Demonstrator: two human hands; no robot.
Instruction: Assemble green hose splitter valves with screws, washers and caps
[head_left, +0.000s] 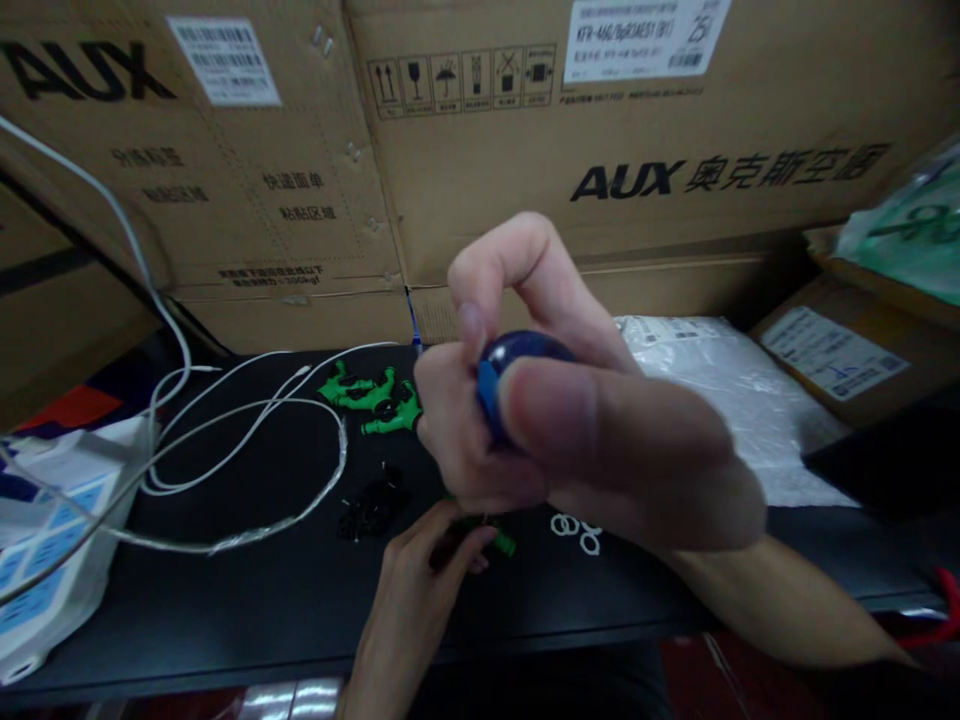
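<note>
Close to the camera, my right hand (600, 420) is wrapped round the dark blue handle of a screwdriver (525, 350), seen end-on, with the thumb on its end. Most of the shaft is hidden behind the fist. Lower down, my left hand (420, 570) is closed around a green plastic hose splitter (504, 542), of which only a small end shows. Left of that hand lies a pile of small black parts with screws (371, 508). Several white sealing rings (577, 530) lie to the right. Behind are several green branched splitters (375, 398).
Large cardboard boxes (480, 170) wall off the back of the black table (285, 600). White cables (247, 430) loop over its left side beside a white power strip (75, 560). At right lie a white plastic package (720, 400) and a smaller carton (840, 340).
</note>
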